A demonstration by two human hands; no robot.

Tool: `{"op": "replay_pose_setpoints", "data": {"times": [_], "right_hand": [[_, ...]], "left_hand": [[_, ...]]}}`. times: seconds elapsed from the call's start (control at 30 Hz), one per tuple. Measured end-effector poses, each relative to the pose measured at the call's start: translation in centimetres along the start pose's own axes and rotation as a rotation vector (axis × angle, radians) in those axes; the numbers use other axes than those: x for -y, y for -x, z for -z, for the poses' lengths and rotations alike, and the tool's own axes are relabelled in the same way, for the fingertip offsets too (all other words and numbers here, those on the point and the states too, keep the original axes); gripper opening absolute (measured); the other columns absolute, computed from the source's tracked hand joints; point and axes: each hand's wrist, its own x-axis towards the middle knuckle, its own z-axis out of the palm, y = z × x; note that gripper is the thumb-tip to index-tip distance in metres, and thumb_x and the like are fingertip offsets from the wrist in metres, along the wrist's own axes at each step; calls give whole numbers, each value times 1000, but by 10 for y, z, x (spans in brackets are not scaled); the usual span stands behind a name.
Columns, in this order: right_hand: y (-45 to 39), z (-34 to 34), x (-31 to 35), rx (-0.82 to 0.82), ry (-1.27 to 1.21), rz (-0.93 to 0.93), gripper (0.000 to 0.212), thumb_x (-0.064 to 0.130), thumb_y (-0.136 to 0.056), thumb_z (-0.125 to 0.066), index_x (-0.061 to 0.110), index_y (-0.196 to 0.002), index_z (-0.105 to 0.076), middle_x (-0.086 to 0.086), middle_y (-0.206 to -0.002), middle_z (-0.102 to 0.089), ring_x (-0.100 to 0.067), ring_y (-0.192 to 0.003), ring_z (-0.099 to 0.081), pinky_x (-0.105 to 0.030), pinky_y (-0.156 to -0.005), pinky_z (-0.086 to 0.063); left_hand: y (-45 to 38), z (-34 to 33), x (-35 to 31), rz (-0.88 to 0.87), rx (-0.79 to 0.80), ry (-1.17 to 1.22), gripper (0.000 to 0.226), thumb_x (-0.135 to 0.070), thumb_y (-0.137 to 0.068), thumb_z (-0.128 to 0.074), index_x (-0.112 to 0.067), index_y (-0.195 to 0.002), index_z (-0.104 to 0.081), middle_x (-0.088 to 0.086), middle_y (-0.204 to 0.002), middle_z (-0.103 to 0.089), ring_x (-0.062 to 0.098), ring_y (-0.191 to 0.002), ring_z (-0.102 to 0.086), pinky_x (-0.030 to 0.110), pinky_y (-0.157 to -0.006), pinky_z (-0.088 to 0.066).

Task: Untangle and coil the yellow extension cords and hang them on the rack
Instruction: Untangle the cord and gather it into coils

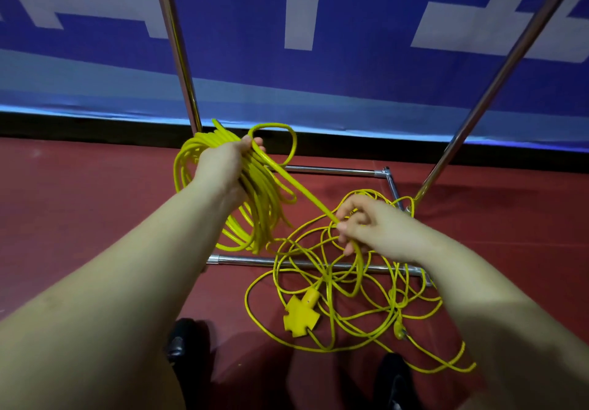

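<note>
Over the dark red floor (79, 218), before a blue-and-white banner (302, 27): two bare forearms reaching forward, hands well apart. Left hand (220, 167) closed around a bundle of coiled yellow cord (258, 205), many loops gathered in the fist and hanging below it, one small loop standing up above the fingers. Right hand (369, 224) lower and to the right, thumb and fingers pinched on a single yellow strand (299, 191) stretched taut and diagonal between the two hands. Beneath the right hand, a loose tangle of yellow cord (350, 307) spread on the floor, draped across the near base bar of the metal rack (242, 260). Within the tangle, a yellow multi-outlet socket head (301, 317) lying flat; to the right, a small plug end (400, 331), detail too blurred to tell. Rack uprights: one chrome pole (175, 43) rising behind the left hand, a second chrome pole (503, 74) slanting up at right, both joined to base tubes resting on the floor. At bottom edge, two dark shoes (181, 339), partly hidden by the forearms.
</note>
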Motion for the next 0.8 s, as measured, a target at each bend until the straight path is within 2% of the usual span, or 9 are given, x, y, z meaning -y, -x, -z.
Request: {"op": "replay_pose_setpoints", "data": {"times": [0.1,0.2,0.27,0.33,0.4,0.53,0.67,0.73,0.8], "right_hand": [[1,8,5,-179,-12,77,14,14,-94,-51,26,-86,-49,1,-72,-62,-22,-62,-67,-33,-57,-48],[-1,14,7,-335,-43,82,14,18,-94,-52,29,-84,-52,3,-78,-62,-15,-55,-65,-36,-57,-52],[-3,14,8,-393,-69,55,13,19,-92,-56,29,-84,-57,0,-79,-58,-11,-52,-64,-37,-58,-55],[-5,13,11,-404,-123,33,6,19,-91,-58,20,-91,-63,-3,-74,-55,-6,-48,-62,-31,-53,-54],[-7,10,14,-397,-226,6,11,17,-91,-59,12,-98,-64,-2,-67,-56,-5,-46,-61,-23,-47,-52],[-10,4,26,-317,-553,-90,7,15,-91,-57,9,-89,-61,3,-55,-60,-9,-45,-63,-19,-45,-52],[-13,3,34,-296,-791,-145,13,16,-91,-58,11,-80,-57,-1,-57,-62,-11,-47,-65,-19,-45,-51],[-15,4,35,-305,-883,-150,12,16,-91,-58,9,-81,-56,-4,-60,-62,-13,-48,-66,-20,-44,-51],[-17,4,33,-308,-858,-150,13,19,-91,-58,11,-80,-57,1,-54,-64,-10,-48,-66,-19,-44,-51]], "left_hand": [[-2,3,1,-17,17,-65,14,-7,-96,-50,-6,-83,-57,-3,-56,-67,6,-47,-61,20,-48,-50],[-1,5,4,18,68,-153,14,-7,-95,-50,-7,-82,-55,-3,-53,-62,7,-47,-59,21,-49,-49],[5,5,6,65,162,-226,13,-9,-95,-51,-7,-82,-53,0,-55,-58,10,-48,-58,25,-53,-50],[14,3,9,70,247,-345,14,-13,-94,-54,-6,-81,-53,2,-55,-58,12,-47,-58,27,-52,-51],[23,2,14,37,309,-461,13,-16,-90,-61,-7,-83,-55,2,-56,-60,12,-47,-60,27,-50,-51],[39,-1,28,18,498,-660,14,-21,-84,-68,-11,-77,-60,2,-59,-61,14,-52,-58,28,-53,-51],[52,-9,39,10,657,-657,9,-12,-84,-67,-20,-81,-65,-5,-70,-68,10,-65,-65,29,-69,-55],[55,-11,45,14,706,-658,18,-3,-83,-66,-21,-86,-65,-8,-69,-69,5,-66,-65,23,-67,-56],[54,-13,52,20,708,-662,25,4,-81,-65,-20,-91,-65,-7,-74,-70,6,-69,-66,23,-68,-57]]}}
